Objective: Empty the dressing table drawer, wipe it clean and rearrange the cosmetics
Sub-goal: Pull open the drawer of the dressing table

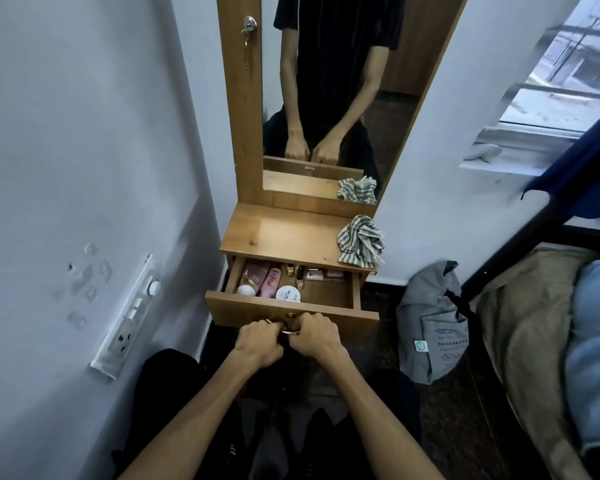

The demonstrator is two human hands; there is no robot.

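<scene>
The wooden drawer (329, 315) of the dressing table stands partly pulled out. My left hand (260, 342) and my right hand (315, 336) both grip the metal handle (289, 330) on its front, fingers curled round it. Inside lie cosmetics: a pink tube (270, 281), a white round jar (288, 294), a white-capped bottle (246, 289), small gold bottles (291, 270) and a flat pink box (321, 274). A crumpled green-and-white striped cloth (361, 241) sits on the right of the table top (281, 233).
A tall mirror (326, 98) rises behind the table top and reflects my arms. A white wall with a switch panel (129, 317) is close on the left. A grey bag (432, 320) lies on the floor to the right, beside a bed (541, 323).
</scene>
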